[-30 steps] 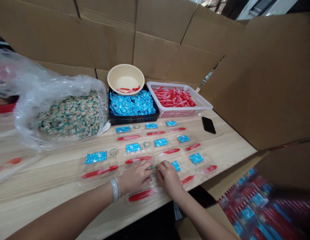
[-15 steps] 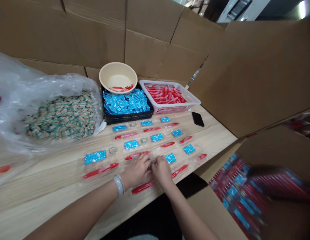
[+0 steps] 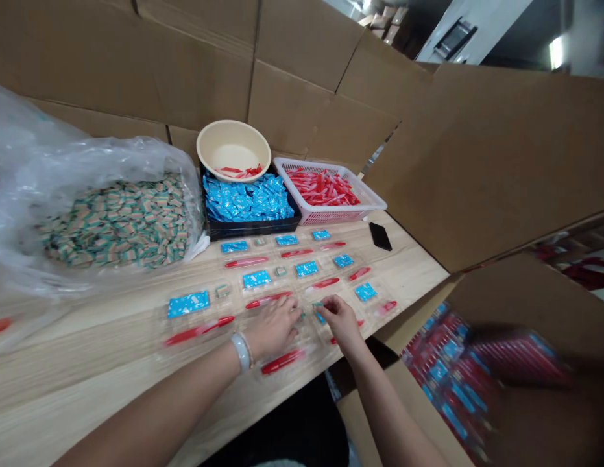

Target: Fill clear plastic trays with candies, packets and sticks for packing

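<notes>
**Both hands down tight in the clear trays, and there's very little room to spare**

I'm watching a small blue sachet (image 3: 320,314) right under the right hand (image 3: 341,322), at the near edge of the laid-out rows. The right fingertips (image 3: 329,303) are pinched narrow at it, but from here I can't tell if they've got a real grip. The left hand (image 3: 272,329) is curled just beside it on a clear blister tray (image 3: 302,337), its fingers drawn in close, and I can't tell if they hold anything.

The risk I see is a snag: those light trays look loose on the wooden table (image 3: 68,363), so one dragged wrist could shift a whole row. A red plastic stick (image 3: 282,362) lies right by the left wrist, and a careless sweep could flick it out of its tray. The near trays also sit close to the table edge, above an open cardboard box (image 3: 374,421) of blurred red and blue packs, so anything nudged could drop in there.

Farther up, the bulging plastic bag (image 3: 117,224) of striped packets leans against the rows, and a slump could spill over them. The black phone (image 3: 380,237) lies off to the right, clear of the hands
</notes>
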Demonstrator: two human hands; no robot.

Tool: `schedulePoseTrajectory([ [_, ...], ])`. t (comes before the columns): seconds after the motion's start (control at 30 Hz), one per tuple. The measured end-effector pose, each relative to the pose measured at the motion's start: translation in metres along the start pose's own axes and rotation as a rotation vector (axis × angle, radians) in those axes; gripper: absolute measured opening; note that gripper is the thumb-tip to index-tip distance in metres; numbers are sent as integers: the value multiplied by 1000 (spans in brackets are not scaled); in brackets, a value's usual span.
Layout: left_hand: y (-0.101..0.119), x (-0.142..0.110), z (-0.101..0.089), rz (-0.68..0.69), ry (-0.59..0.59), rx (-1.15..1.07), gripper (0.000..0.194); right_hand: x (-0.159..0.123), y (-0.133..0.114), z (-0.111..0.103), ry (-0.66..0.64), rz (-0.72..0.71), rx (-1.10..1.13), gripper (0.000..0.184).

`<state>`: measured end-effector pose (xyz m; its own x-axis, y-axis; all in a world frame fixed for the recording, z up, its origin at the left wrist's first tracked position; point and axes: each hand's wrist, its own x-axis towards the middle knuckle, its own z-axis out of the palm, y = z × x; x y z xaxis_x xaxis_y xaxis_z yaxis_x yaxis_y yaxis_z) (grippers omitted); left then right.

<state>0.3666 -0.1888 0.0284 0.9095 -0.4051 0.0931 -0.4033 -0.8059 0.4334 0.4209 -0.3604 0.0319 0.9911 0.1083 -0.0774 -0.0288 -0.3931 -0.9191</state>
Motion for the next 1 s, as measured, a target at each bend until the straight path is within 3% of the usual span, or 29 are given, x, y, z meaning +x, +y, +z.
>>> schedulePoseTrajectory([
  [0.3, 1, 17, -6, -16, -66, 50, 18, 1, 15, 5, -13, -45, -58, 8],
  [0.67, 6, 38, -13, -86, -105, 17, 16, 1, 11, 3, -13, -77, -51, 8],
  [1.0, 0, 43, -18, 22, -161, 6, 10, 7, 13, 0, -44, -78, 37, 9],
])
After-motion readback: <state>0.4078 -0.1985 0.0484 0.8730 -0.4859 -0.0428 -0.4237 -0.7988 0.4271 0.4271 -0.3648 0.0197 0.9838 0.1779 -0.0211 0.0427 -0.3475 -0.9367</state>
